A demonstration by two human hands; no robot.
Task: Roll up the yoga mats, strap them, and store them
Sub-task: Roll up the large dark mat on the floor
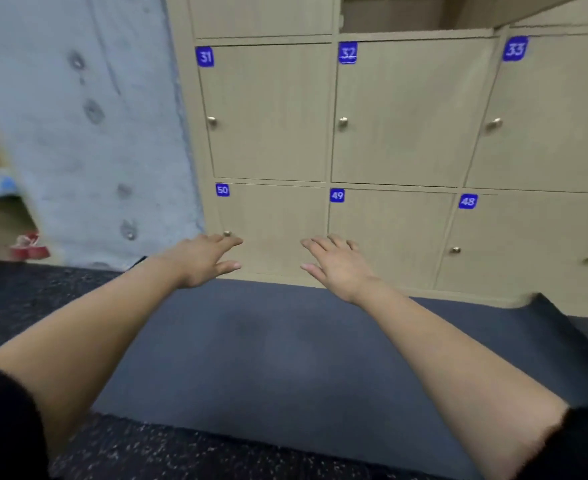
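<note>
The mat (268,348) lies flat and unrolled on the floor (43,299), its far edge tight against the foot of the lockers (400,116). That far edge spans about three locker doors, so its long axis seems to run left to right along them, with the short way pointing from the person to the lockers. It is a thin, matt, slate-blue sheet with a smooth surface. Its far right corner (542,299) curls up off the floor. The floor is dark and rubbery with pale flecks. Both arms reach forward over the mat. The left hand (205,258) and the right hand (337,268) are apart, palms down, fingers straight and spread, holding nothing, above the mat's far edge; whether they touch it I cannot tell. The lockers are pale wood-grain squares with round metal knobs and blue number tags. Left of them stands a rough grey wall (88,133).
</note>
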